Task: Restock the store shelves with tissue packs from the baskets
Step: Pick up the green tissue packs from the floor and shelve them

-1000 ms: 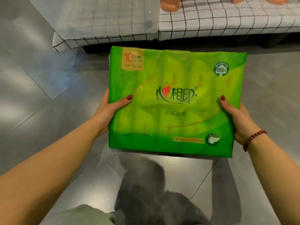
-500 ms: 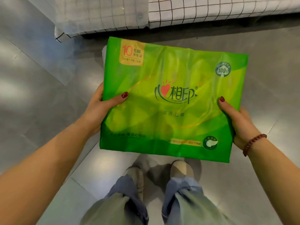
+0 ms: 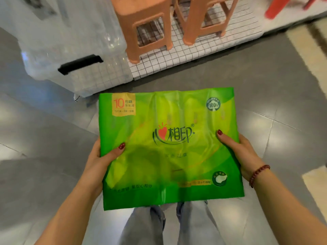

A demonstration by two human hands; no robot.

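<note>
Tissue pack point(image 3: 169, 147): green ten-pack, held flat above the grey floor point(image 3: 44, 138), dead centre.
Left grip point(image 3: 99, 161): clamped on the pack's 9 o'clock edge, thumb on top.
Right grip point(image 3: 242, 154): clamped on its 3 o'clock edge, thumb on top.
Handling: I'd say light, soft and squashy, with slick film. Hold both sides rather than loose plastic.
Beyond: orange stools point(image 3: 146, 29) at 12 o'clock, clear bin point(image 3: 70, 41) at 10 o'clock.

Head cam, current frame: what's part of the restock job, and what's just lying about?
Job:
- tissue pack
- left hand and right hand, each gripping one side of it

Lying about:
- stools
- clear bin
- grid-cloth platform under both

No shelf or basket is in view.
</note>
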